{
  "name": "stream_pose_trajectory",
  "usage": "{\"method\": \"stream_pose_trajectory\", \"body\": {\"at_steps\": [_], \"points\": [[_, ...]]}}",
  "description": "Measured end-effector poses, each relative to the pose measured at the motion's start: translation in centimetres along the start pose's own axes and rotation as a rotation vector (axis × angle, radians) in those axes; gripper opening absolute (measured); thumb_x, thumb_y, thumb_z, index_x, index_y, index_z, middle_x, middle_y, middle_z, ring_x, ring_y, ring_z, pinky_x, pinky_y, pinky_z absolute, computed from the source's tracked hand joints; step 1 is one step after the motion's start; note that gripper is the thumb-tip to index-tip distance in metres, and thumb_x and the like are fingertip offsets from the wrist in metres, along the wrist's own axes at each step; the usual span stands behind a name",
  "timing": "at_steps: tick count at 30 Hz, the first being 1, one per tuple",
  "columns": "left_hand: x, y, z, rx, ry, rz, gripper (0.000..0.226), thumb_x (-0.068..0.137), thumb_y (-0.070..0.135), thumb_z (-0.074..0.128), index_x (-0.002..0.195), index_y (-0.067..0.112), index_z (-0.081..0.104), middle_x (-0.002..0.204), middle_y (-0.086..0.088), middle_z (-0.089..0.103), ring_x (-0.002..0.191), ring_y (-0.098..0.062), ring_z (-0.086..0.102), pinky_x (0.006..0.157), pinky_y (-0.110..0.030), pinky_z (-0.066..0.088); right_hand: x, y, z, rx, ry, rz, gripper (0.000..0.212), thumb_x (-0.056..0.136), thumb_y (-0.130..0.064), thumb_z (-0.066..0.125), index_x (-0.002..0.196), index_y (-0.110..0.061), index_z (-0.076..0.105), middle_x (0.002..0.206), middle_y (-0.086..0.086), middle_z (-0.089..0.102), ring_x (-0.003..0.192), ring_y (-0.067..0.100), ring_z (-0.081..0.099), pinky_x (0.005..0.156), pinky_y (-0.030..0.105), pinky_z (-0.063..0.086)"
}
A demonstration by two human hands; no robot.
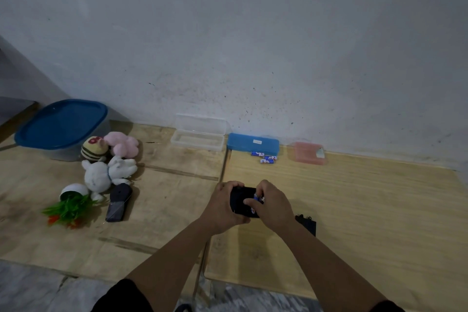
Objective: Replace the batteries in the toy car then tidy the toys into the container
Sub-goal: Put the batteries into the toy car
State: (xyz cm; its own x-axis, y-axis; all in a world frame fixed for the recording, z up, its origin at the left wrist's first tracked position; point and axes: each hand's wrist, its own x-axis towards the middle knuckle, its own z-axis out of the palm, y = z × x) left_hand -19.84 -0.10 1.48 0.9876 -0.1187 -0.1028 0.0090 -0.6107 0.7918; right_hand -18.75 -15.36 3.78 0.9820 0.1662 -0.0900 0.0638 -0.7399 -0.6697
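My left hand (220,206) grips a dark toy car (240,201) from the left, holding it just above the wooden boards. My right hand (272,204) presses a blue-and-white battery (258,197) against the car's upper side with thumb and fingers. Three more blue batteries (264,157) lie loose on the board in front of a shut blue case (253,143) near the wall. A small black cover piece (307,223) lies by my right wrist. A container with a blue lid (60,124) stands at the far left.
Beside the container lie a pink plush (122,144), a striped plush (94,148), a white plush rabbit (106,172), a tipped white pot with a plastic plant (72,206) and a dark remote-like object (119,202). An open clear case (198,134) and a pink case (309,153) sit against the wall.
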Motion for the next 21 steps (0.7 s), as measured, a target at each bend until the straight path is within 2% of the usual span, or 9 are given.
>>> {"method": "stream_pose_trajectory", "body": {"at_steps": [1, 3, 4, 6, 9, 13, 17, 19, 21], "points": [[0.1, 0.0, 0.0, -0.002, 0.006, -0.003, 0.085, 0.055, 0.021, 0.088, 0.127, 0.023, 0.043, 0.119, 0.003, 0.039, 0.103, -0.008, 0.044, 0.077, 0.001, 0.032, -0.1, 0.0, 0.1, 0.047, 0.014, -0.014, 0.031, 0.084, -0.026, 0.065, 0.074, -0.027, 0.037, 0.076, -0.004, 0.051, 0.073, 0.018, 0.053, 0.056, 0.023, 0.038], [0.2, 0.2, -0.1, -0.009, 0.008, -0.004, 0.086, 0.055, 0.020, 0.088, 0.128, 0.023, 0.043, 0.121, 0.002, 0.039, 0.104, -0.010, 0.046, 0.085, -0.008, 0.037, -0.2, -0.1, 0.1, 0.137, 0.039, -0.022, 0.019, 0.087, -0.020, 0.061, 0.084, -0.022, 0.043, 0.080, -0.002, 0.054, 0.074, 0.019, 0.056, 0.062, 0.027, 0.045], [0.3, 0.3, -0.2, -0.008, 0.010, -0.004, 0.087, 0.055, 0.020, 0.088, 0.128, 0.023, 0.043, 0.121, 0.002, 0.039, 0.106, -0.011, 0.047, 0.089, -0.012, 0.039, -0.2, -0.2, 0.0, 0.182, 0.062, -0.020, 0.013, 0.089, -0.019, 0.058, 0.093, -0.019, 0.046, 0.084, -0.001, 0.055, 0.076, 0.018, 0.057, 0.064, 0.026, 0.047], [0.5, 0.3, -0.5, -0.001, 0.021, -0.008, 0.087, 0.054, 0.021, 0.089, 0.128, 0.024, 0.042, 0.118, 0.003, 0.039, 0.108, -0.012, 0.048, 0.093, -0.017, 0.041, -0.2, -0.3, -0.2, 0.257, 0.130, -0.025, 0.010, 0.094, -0.020, 0.052, 0.102, -0.015, 0.047, 0.089, 0.000, 0.054, 0.077, 0.011, 0.055, 0.059, 0.013, 0.044], [0.6, 0.2, -0.8, 0.004, 0.028, -0.008, 0.087, 0.054, 0.021, 0.088, 0.128, 0.024, 0.042, 0.117, 0.003, 0.039, 0.109, -0.013, 0.048, 0.096, -0.022, 0.044, 0.0, 0.1, -0.4, 0.235, 0.171, -0.015, 0.006, 0.092, -0.020, 0.055, 0.093, -0.017, 0.050, 0.088, 0.000, 0.056, 0.076, 0.008, 0.053, 0.056, 0.009, 0.040], [0.4, 0.2, -0.8, 0.004, 0.018, 0.010, 0.085, 0.056, 0.020, 0.087, 0.128, 0.024, 0.042, 0.117, 0.002, 0.039, 0.108, -0.013, 0.048, 0.094, -0.019, 0.043, 0.1, 1.4, -0.4, 0.137, 0.103, -0.011, 0.007, 0.090, -0.017, 0.057, 0.094, -0.013, 0.062, 0.091, 0.002, 0.060, 0.083, 0.014, 0.053, 0.064, 0.012, 0.037], [0.4, 0.4, -0.8, 0.002, 0.015, 0.019, 0.084, 0.057, 0.018, 0.086, 0.128, 0.023, 0.042, 0.119, 0.001, 0.038, 0.105, -0.011, 0.048, 0.087, -0.011, 0.040, -0.1, 1.7, -0.5, 0.103, 0.066, -0.002, 0.015, 0.088, -0.018, 0.060, 0.101, -0.013, 0.062, 0.079, -0.004, 0.054, 0.079, 0.016, 0.052, 0.064, 0.024, 0.040], [0.3, 0.6, -0.9, 0.000, 0.012, 0.020, 0.083, 0.058, 0.017, 0.086, 0.128, 0.023, 0.042, 0.118, 0.003, 0.037, 0.104, -0.009, 0.047, 0.084, -0.007, 0.038, 0.0, 1.7, -0.6, 0.070, 0.074, -0.001, 0.017, 0.088, -0.020, 0.061, 0.104, -0.014, 0.061, 0.087, 0.002, 0.058, 0.081, 0.018, 0.053, 0.068, 0.026, 0.042], [0.3, 0.7, -1.0, -0.003, 0.015, 0.019, 0.083, 0.058, 0.016, 0.086, 0.128, 0.023, 0.043, 0.118, 0.004, 0.036, 0.104, -0.010, 0.047, 0.084, -0.009, 0.038, 0.0, 1.7, -0.9, 0.050, 0.065, -0.005, 0.019, 0.088, -0.020, 0.060, 0.106, -0.014, 0.060, 0.095, 0.005, 0.062, 0.083, 0.018, 0.054, 0.070, 0.027, 0.044]]}}
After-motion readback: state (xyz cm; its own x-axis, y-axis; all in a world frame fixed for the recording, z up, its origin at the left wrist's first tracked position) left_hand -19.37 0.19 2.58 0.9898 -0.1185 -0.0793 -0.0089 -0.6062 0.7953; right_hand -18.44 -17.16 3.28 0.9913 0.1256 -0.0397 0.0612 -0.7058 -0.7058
